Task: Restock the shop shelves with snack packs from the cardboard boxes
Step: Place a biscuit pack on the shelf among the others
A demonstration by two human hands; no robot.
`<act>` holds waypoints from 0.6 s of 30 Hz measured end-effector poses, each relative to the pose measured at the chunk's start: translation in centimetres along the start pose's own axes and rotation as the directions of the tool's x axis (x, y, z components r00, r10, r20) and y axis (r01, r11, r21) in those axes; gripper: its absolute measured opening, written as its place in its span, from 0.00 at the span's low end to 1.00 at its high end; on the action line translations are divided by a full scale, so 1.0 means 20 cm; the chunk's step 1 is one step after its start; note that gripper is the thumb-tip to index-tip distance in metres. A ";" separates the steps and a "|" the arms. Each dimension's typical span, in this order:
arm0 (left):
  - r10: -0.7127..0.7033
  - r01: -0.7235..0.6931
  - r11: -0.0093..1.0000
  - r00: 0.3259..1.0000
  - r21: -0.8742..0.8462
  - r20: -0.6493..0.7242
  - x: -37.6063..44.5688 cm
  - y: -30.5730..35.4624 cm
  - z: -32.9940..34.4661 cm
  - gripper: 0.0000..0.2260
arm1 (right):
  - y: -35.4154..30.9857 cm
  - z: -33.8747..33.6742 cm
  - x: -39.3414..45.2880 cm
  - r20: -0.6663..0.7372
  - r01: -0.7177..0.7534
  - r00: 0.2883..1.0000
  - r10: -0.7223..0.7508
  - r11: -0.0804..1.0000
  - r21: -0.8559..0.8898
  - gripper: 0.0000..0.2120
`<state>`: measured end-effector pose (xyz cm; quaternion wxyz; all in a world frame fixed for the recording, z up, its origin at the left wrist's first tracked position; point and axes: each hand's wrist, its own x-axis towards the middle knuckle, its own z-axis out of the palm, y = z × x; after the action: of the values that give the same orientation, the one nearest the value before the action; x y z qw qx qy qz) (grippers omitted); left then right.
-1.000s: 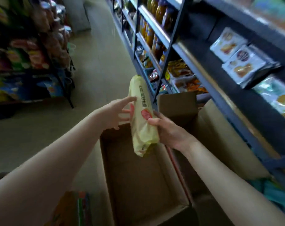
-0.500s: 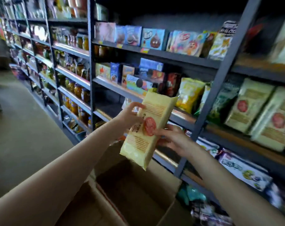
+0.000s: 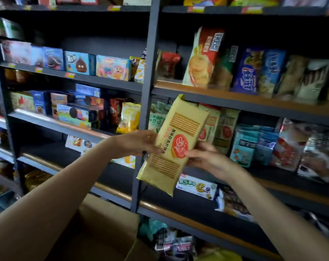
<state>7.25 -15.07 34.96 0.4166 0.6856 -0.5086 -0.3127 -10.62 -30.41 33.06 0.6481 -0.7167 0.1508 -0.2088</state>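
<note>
A long yellow cracker pack (image 3: 176,144) with a red round logo is held tilted in front of the shelves, its top leaning right. My left hand (image 3: 139,143) grips its left edge and my right hand (image 3: 207,159) holds its right side from behind. Matching yellow packs (image 3: 219,129) stand on the shelf just behind it. A cardboard box (image 3: 103,232) sits low at the bottom, under my left forearm; its inside is hidden.
Dark metal shelving with an upright post (image 3: 146,102) fills the view. Boxed biscuits (image 3: 80,63) line the left bays, bagged snacks (image 3: 254,147) the right. A mostly bare shelf (image 3: 112,176) lies below the held pack. Loose packs (image 3: 175,243) lie near the floor.
The view has swung up from the box and aisle floor to the shelves. The yellow pack has risen with both hands and now sits closer to the matching packs.
</note>
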 end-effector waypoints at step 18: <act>0.044 -0.044 0.999 0.998 0.000 -0.038 0.59 0.26 0.75 0.18 | -0.02 -0.97 -0.27 -0.197 -0.040 0.980 -0.014 0.963 -0.267 0.24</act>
<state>-4.52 -30.81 32.68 0.4330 0.6799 -0.5155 -0.2907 -24.99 -44.49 34.35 0.5277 -0.7730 0.2458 -0.2521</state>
